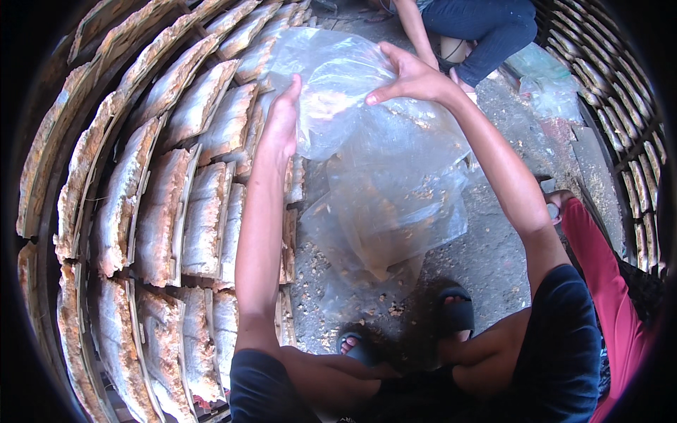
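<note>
Down low, nearest of all, the person's two feet in dark sandals (451, 314) stand on the grey ground (486, 261), just under the big clear plastic bag (395, 183). Bits of crumbs lie on the ground around the bottom of the bag.

The bag is the big thing in the middle. It hangs down loose and crinkly, and its lower end droops close to the sandals. You can see through it, and there are pale crumbs stuck inside.

To the left of the bag, rows of flat, crusty slabs (190, 211) stand side by side on thin racks. They are whitish with orange-brown edges. They fill the whole left side and curve up past the top of the bag.

At the upper part of the bag, both hands hold it. The left hand (282, 123) is on the bag's left edge, fingers close together and pressed flat along the plastic. I cannot tell if the thumb pinches it. The right hand (409, 74) is on the bag's top right, fingers spread apart and curled over the plastic, gripping it.

To the right of the bag, a leg in red trousers (599, 275) shows by the picture's edge, and more dark racks (620, 106) stand behind it.

Farther than the bag, at the top, another person in blue trousers (486, 28) crouches on the ground. A second, smaller plastic bag (543, 77) lies just right of that person.
</note>
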`<move>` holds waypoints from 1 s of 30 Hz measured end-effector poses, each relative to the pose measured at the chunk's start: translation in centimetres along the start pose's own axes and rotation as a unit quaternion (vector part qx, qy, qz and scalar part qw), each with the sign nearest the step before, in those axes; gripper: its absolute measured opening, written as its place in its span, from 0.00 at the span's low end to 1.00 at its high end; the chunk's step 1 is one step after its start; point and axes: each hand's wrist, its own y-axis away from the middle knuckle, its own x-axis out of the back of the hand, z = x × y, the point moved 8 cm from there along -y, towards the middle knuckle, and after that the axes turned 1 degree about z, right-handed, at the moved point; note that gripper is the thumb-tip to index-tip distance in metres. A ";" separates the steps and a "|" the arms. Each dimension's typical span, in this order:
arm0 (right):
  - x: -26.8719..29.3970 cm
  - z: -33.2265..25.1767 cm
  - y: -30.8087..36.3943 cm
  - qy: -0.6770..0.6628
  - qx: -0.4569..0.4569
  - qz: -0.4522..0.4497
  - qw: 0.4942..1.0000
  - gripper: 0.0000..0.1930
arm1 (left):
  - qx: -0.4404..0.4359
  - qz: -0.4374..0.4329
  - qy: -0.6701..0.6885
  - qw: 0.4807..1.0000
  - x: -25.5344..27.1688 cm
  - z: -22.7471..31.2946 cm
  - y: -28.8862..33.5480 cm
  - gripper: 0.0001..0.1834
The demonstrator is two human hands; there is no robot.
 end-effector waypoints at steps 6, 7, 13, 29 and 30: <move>-1.4 -2.0 -0.2 -0.041 0.078 -0.086 0.992 0.32 | -0.071 0.008 -0.115 0.991 0.9 -0.4 0.8 0.37; -1.6 -1.6 -0.2 -0.030 0.039 -0.098 0.994 0.29 | -0.070 0.011 -0.184 0.980 1.1 -0.7 0.7 0.39; -2.3 -1.6 -0.2 -0.027 0.035 -0.095 0.994 0.22 | -0.042 -0.130 -0.315 0.939 -0.8 -2.4 -0.5 0.33; -5.4 -7.0 7.5 0.156 0.259 0.080 0.950 0.11 | 0.070 0.014 -0.064 0.995 2.0 -4.6 -0.9 0.31; -5.6 -7.1 7.8 0.162 0.255 0.086 0.949 0.11 | 0.069 -0.009 -0.051 0.996 2.0 -4.4 -1.0 0.31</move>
